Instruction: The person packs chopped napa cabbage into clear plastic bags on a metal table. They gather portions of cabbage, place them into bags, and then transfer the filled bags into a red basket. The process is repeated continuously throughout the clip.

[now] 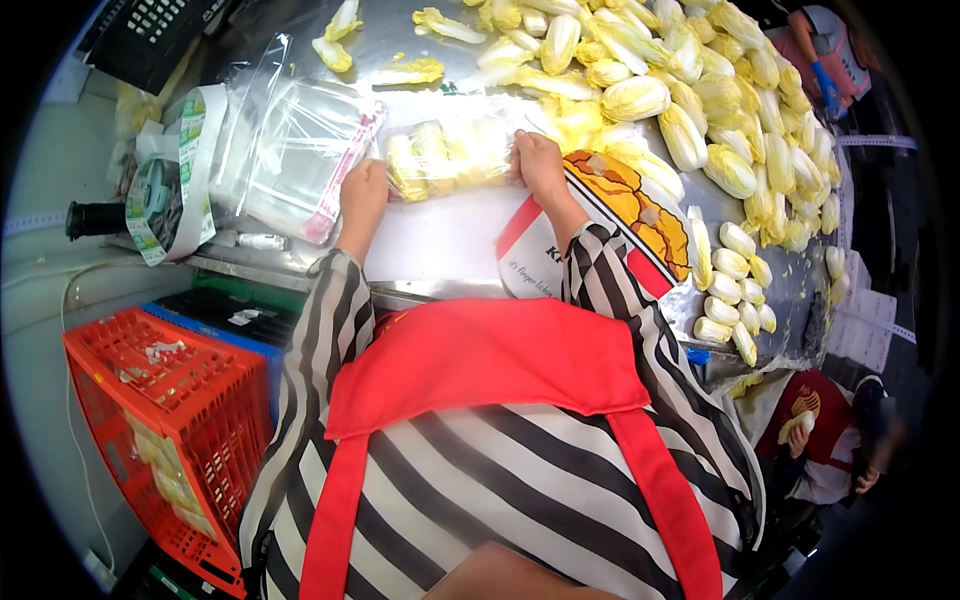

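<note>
A clear plastic bag of small napa cabbages [442,156] lies on the white sheet, held between my two hands. My left hand [365,196] is at the bag's left end, beside the pink-edged stack of clear plastic bags [292,150]. My right hand [538,161] has its fingers closed on the bag's right end. The fingertips of my left hand are hidden, so its hold is hard to make out. Below my right wrist lies a printed board [525,244] with a food picture.
A large heap of small napa cabbages [720,97] covers the metal table's right side. A roll of printed labels [196,157] stands at left. Red plastic crates [165,375] are at lower left. Co-workers [817,427] [829,56] are at right, one holding a cabbage.
</note>
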`<state>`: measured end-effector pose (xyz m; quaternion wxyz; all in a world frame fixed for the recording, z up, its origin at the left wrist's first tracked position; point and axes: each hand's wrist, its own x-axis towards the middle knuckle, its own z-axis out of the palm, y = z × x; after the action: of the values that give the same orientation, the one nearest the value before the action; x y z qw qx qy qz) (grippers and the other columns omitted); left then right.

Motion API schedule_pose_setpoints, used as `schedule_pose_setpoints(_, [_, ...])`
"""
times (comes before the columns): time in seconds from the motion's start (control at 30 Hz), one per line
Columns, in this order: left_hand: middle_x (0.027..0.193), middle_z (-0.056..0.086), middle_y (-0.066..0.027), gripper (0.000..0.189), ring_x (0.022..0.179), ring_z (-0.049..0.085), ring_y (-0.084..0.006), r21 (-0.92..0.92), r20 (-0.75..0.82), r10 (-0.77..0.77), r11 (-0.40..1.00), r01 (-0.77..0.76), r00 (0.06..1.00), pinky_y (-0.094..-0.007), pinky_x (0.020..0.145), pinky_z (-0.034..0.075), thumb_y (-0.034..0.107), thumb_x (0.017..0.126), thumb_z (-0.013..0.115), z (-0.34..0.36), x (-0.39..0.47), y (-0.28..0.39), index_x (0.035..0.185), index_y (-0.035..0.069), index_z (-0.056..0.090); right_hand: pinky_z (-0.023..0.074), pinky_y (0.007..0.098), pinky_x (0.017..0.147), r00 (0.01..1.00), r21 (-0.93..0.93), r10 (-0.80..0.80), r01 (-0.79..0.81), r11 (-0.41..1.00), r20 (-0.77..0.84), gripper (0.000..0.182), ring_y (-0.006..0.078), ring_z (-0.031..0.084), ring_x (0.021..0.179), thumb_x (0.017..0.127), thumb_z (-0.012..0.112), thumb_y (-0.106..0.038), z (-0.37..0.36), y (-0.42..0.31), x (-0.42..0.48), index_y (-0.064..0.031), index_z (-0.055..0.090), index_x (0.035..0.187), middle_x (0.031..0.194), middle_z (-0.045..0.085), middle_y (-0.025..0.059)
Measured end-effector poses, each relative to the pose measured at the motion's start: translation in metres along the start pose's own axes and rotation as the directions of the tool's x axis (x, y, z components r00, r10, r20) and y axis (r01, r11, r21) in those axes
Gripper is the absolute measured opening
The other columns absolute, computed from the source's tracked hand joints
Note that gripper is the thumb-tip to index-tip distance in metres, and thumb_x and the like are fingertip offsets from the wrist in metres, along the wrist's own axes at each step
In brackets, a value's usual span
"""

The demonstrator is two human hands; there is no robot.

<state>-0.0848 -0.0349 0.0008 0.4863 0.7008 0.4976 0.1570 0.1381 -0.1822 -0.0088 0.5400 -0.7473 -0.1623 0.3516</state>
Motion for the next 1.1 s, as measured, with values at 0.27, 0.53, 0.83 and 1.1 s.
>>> schedule_pose_setpoints(0.27, [0.116, 0.057, -0.0126, 0.035, 0.109, 0.051, -0.0314, 0.464, -0.211, 0.715, 0.674, -0.576, 0.667, -0.0431, 0.092, 0.037, 0.026, 0.085, 0.057, 0.007, -0.035, 0.049, 0.117, 0.01, 0.056, 0.0435, 0.031, 0.049, 0.999, -0.106, 0.041, -0.04, 0.994, 0.013, 0.036, 0.0179, 0.053, 0.046, 0.093, 0.046, -0.027, -0.003, -0.018, -0.007, 0.0006, 0.059, 0.074, 0.055, 0.057, 0.0078])
schedule_pose_setpoints(0.53, [0.143, 0.04, -0.0094, 0.052, 0.133, 0.031, -0.0358, 0.662, 0.286, 0.648, 0.399, -0.634, 0.706, -0.0597, 0.107, 0.018, 0.044, 0.089, 0.052, 0.062, -0.005, 0.06, 0.137, 0.026, 0.046, 0.0367, 0.0268, 0.039, 0.996, -0.048, 0.061, -0.057, 0.997, 0.072, 0.036, 0.0128, 0.045, 0.039, 0.093, 0.051, -0.031, -0.005, -0.014, 0.001, -0.0047, 0.056, 0.068, 0.053, 0.053, 0.0038])
schedule_pose_setpoints(0.83, [0.143, 0.04, -0.009, 0.053, 0.133, 0.03, -0.035, 0.645, 0.279, 0.621, 0.444, -0.622, 0.733, -0.0585, 0.109, 0.014, 0.046, 0.088, 0.051, 0.062, -0.002, 0.056, 0.136, 0.025, 0.046, 0.0343, 0.0218, 0.049, 0.999, -0.051, 0.031, -0.029, 0.998, 0.042, 0.038, 0.0088, 0.046, 0.052, 0.085, 0.065, -0.041, -0.011, -0.034, 0.028, -0.0031, 0.065, 0.078, 0.06, 0.054, -0.0005])
schedule_pose_setpoints(1.1, [0.142, 0.04, -0.0078, 0.053, 0.132, 0.031, -0.0342, 0.635, 0.272, 0.619, 0.46, -0.621, 0.737, -0.057, 0.109, 0.015, 0.046, 0.089, 0.053, 0.062, -0.002, 0.055, 0.138, 0.028, 0.044, 0.0385, 0.0262, 0.054, 0.973, 0.057, 0.168, -0.179, 0.982, 0.161, 0.016, 0.0096, 0.05, 0.061, 0.078, 0.072, -0.023, -0.009, -0.047, 0.066, -0.0089, 0.066, 0.079, 0.071, 0.06, 0.0001])
